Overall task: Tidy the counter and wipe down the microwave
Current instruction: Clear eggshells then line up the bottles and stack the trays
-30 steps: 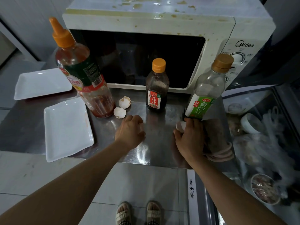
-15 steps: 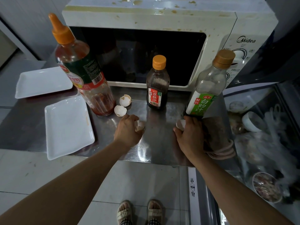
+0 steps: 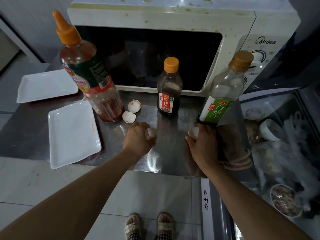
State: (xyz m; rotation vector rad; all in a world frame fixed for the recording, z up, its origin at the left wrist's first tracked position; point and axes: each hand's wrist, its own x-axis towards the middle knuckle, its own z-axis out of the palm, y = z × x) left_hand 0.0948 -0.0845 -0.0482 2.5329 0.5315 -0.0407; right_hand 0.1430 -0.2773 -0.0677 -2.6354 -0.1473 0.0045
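Observation:
A stained white microwave (image 3: pixel 173 16) stands at the back of the steel counter (image 3: pixel 169 153). My left hand (image 3: pixel 138 141) grips an eggshell piece (image 3: pixel 151 132) near the counter's middle. My right hand (image 3: pixel 202 146) holds another eggshell piece (image 3: pixel 193 132) at the foot of the clear green-labelled bottle (image 3: pixel 223 90). Two more eggshell halves (image 3: pixel 129 116) (image 3: pixel 134 105) lie beside the big red sauce bottle (image 3: pixel 86 70). A small dark sauce bottle (image 3: pixel 168 89) stands in front of the microwave door.
Two white rectangular plates (image 3: pixel 72 134) (image 3: pixel 45 85) lie on the counter's left part. A brownish cloth (image 3: pixel 232 146) lies by my right hand at the counter's right edge. A glass-topped freezer (image 3: pixel 280 144) with bowls and bags stands to the right.
My left hand has closed round an eggshell piece and lifted it slightly. My right hand keeps its shell by the clear bottle. The view has drifted a little.

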